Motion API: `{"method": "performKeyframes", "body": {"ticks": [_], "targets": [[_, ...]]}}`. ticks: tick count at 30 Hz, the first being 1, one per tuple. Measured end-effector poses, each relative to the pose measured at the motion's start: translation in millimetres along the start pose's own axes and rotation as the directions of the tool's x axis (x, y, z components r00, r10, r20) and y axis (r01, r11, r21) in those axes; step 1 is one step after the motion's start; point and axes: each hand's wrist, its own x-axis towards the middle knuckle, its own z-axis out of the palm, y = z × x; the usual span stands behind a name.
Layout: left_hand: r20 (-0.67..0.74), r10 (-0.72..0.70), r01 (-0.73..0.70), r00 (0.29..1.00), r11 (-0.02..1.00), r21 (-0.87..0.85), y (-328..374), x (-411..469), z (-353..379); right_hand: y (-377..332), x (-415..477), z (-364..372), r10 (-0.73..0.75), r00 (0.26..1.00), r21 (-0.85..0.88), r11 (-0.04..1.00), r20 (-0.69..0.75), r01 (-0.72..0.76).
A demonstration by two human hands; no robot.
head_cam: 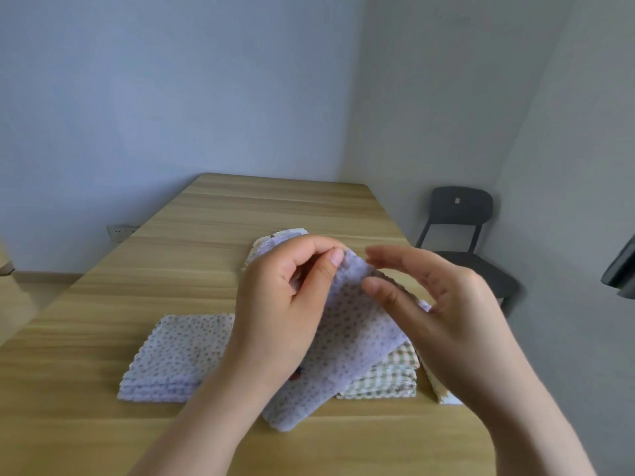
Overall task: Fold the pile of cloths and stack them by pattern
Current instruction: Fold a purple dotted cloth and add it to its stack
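Note:
My left hand (288, 304) pinches the top edge of a lilac dotted cloth (347, 345) between thumb and fingers, lifted above the table. The cloth hangs down toward me, its lower end resting on the table. My right hand (436, 304) hovers beside the same edge, fingers spread, thumb touching the cloth. A stack of folded lilac dotted cloths (175, 355) lies at the left. A stack of folded green-and-orange checked cloths (388, 376) lies under the hanging cloth at the right. Behind my hands sits a loose pile of cloths (271, 240).
The wooden table (240, 207) stretches away to the wall. A dark chair (460, 231) stands at the right beyond the table edge. Another pale cloth's edge (438, 389) shows under my right forearm. A wall socket (118, 231) is at the left.

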Motion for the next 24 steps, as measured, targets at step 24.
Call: {"method": "performKeyframes", "body": {"ticks": [24], "targets": [[0.218,-0.362,0.419,0.906,0.842,-0.340,-44,-49,-15,3,21,1,-0.124,0.991,-0.054,0.991,-0.057,0.121]]}}
